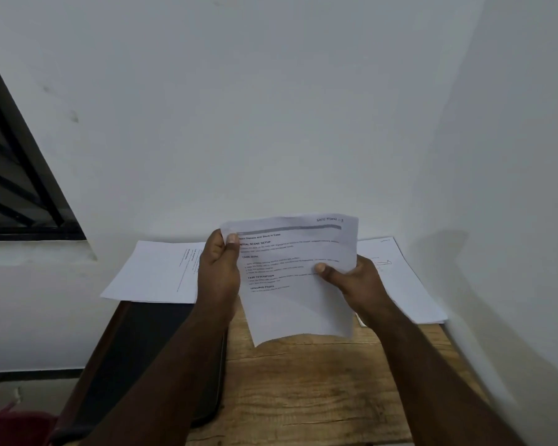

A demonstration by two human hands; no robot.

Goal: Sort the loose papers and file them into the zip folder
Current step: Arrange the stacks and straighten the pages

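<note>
Pinching one printed sheet [295,278], left hand [218,268] and right hand [356,280].

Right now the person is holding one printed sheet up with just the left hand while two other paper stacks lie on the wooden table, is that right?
Not quite. Both hands hold it: the left hand pinches the printed sheet at its upper left edge and the right hand grips its right side. The head view shows this. Two paper stacks do lie on the wooden table.
</note>
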